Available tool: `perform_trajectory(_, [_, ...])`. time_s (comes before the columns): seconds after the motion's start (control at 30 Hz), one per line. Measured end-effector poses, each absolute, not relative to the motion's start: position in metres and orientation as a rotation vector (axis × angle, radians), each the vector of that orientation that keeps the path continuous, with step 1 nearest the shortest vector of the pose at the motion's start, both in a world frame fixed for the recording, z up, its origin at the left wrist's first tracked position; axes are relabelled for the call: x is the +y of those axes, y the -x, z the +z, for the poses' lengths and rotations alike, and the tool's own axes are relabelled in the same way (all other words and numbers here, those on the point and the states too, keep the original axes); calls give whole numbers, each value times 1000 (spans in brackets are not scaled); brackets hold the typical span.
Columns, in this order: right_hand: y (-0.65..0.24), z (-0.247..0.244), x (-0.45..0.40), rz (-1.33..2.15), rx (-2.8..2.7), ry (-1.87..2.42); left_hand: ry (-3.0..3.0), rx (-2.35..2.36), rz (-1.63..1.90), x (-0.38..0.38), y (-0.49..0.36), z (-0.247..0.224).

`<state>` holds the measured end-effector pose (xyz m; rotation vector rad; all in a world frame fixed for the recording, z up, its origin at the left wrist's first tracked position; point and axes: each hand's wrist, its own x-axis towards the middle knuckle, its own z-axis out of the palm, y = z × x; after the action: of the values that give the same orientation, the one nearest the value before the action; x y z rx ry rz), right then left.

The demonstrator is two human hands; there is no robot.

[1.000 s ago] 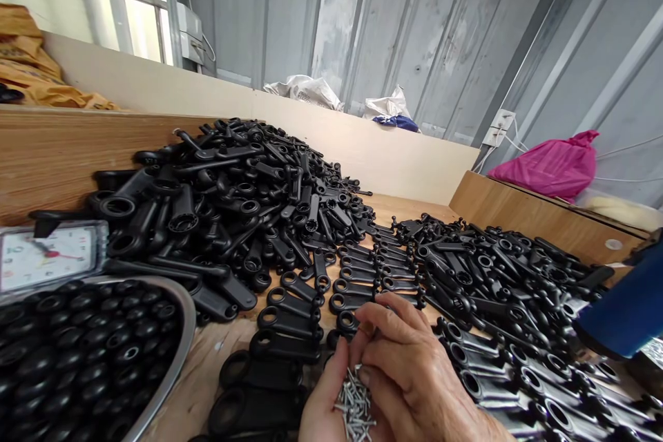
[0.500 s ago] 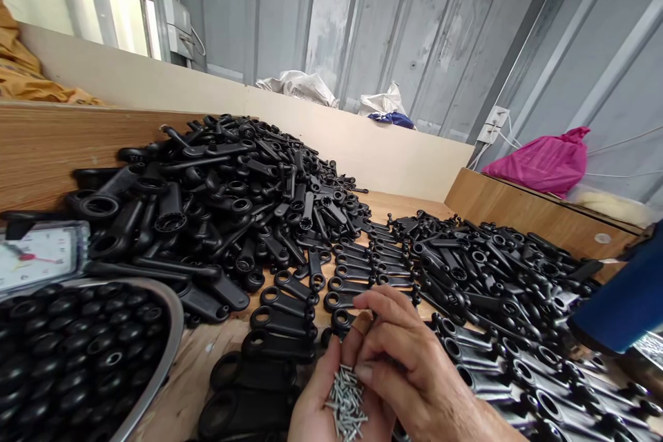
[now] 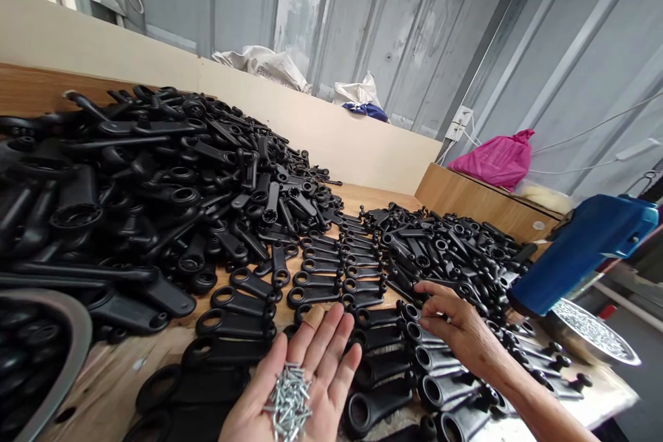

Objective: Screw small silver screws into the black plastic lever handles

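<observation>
The left hand (image 3: 305, 387) lies palm-up and wide open low in the middle of the view, fingers spread toward 12 o'clock, cupping a small heap of silver screws (image 3: 287, 402) in the hollow of the palm; nothing is pinched, the screws simply rest there.

The right hand (image 3: 452, 321) is at about 2 o'clock from the left one and apart from it, palm down, fingers bunched and pointing toward 9 o'clock. Its fingertips are closed together at the ring end of a black plastic lever (image 3: 422, 335) in the laid-out row; whether a screw sits between them cannot be told.

That row of levers (image 3: 394, 366) runs from 12 down to 6 o'clock between the two hands, each piece with its long axis roughly 3-to-9, ring ends toward the left hand. So the right hand is the nearer one to the levers, touching them, while the screws lie at about 8 o'clock from it.

On the wooden table (image 3: 108, 387), a big loose pile of levers (image 3: 155, 186) rises at 10 o'clock, and a blue tool (image 3: 585, 248) hangs at 3 o'clock over a metal dish (image 3: 595, 338).
</observation>
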<state>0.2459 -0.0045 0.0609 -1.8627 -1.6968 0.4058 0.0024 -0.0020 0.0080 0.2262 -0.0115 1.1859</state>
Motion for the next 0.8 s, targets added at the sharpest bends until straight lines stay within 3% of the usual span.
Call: perform_trajectory(0.8, [-237,49,7,246,-1915,1739,-235,11,1180,-5,-3,6])
